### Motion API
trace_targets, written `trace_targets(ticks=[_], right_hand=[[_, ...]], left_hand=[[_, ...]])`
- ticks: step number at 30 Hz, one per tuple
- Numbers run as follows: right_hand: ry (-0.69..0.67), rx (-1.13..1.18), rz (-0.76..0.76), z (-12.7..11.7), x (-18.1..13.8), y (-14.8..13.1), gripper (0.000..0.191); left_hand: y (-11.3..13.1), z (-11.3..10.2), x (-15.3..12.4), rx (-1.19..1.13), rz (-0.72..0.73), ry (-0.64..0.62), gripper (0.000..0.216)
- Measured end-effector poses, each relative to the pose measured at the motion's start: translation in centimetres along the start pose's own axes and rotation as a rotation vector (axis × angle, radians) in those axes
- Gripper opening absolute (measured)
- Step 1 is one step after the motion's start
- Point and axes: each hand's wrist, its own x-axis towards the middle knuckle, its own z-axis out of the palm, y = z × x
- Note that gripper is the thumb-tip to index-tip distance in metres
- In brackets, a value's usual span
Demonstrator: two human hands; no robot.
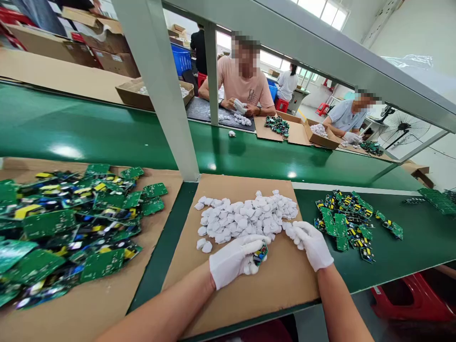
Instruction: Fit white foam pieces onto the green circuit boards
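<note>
- Here, the left hand, gloved in white, has its fingers curled round a small circuit board — just in front of the heaped white pieces on a cardboard sheet.
- The right hand, also gloved, bends its fingers at the heap's right edge — whether it grips a piece, I cannot tell.
- Rightward, more boards lie piled.

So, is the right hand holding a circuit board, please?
No, the left hand holds the circuit board, while the right hand is beside white pieces.
</note>
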Motion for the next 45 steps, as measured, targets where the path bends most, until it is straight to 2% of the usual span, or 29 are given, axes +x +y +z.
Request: trace_targets(ticks=[5,9,12,13,15,17,19,21,24,26,29,31,33,35,37,40,42,45], right_hand=[[-0.035,0.152,0.065,-0.1,-1.4,-1.1,0.035],[-0.068,0.118,-0.135,1.1,-2.5,-3.2,0.018],[-0.059,0.029,-0.282,1.8,-2.7,-4.0,0.012],[-0.068,0.008,-0.305,2.1,-2.7,-4.1,0.012],[-0.105,-0.002,-0.327,2.6,-2.8,-4.0,0.013],[-0.127,0.075,-0.268,3.2,-3.0,-3.8,0.012],[-0.086,0.312,-0.098,3.9,-3.1,-3.7,0.011],[-0.020,0.584,0.071,4.5,-3.0,-3.6,0.017],[0.044,0.755,0.140,5.0,-2.9,-3.7,0.028],[0.057,0.729,0.145,5.2,-3.0,-3.8,0.030],[0.058,0.626,0.127,5.8,-3.8,-3.9,0.029],[0.057,0.543,0.087,6.3,-4.4,-4.0,0.026],[0.072,0.544,0.078,6.6,-4.7,-3.9,0.026],[0.134,0.643,0.099,6.4,-4.4,-3.8,0.027],[0.237,0.731,0.113,5.6,-3.7,-3.5,0.029],[0.372,0.752,0.101,3.5,-2.5,-2.6,0.033],[0.398,0.555,0.060,2.1,-1.9,-1.7,0.041],[0.315,0.114,-0.042,0.7,-1.7,-0.2,0.044]], left_hand=[[0.5,0.5,-0.4,-0.050,-0.086,-0.026,0.047],[0.3,1.5,-0.1,0.021,-0.046,0.027,0.040],[0.2,2.4,0.3,0.136,0.005,-0.027,0.065],[0.1,2.6,0.5,0.176,0.034,-0.059,0.066],[0.1,2.7,0.8,0.242,0.106,-0.104,0.055],[-0.1,2.7,1.1,0.281,0.169,-0.108,0.043],[-0.4,2.5,1.2,0.284,0.200,-0.091,0.038],[-0.7,2.3,1.2,0.255,0.210,-0.066,0.038],[-0.8,2.5,1.3,0.195,0.212,-0.018,0.045],[-0.5,2.9,1.3,0.172,0.246,-0.059,0.046],[0.2,3.5,1.4,0.199,0.332,-0.198,0.037],[0.3,3.6,1.4,0.249,0.349,-0.209,0.030],[0.2,3.5,1.3,0.302,0.334,-0.128,0.027],[-0.2,3.2,1.0,0.355,0.311,-0.009,0.028],[-0.4,3.1,0.6,0.394,0.296,0.085,0.030],[0.2,3.4,-0.2,0.487,0.301,0.154,0.026],[1.1,4.1,-0.3,0.674,0.332,0.187,0.025],[2.7,5.6,1.1,1.170,0.418,0.174,0.027]])
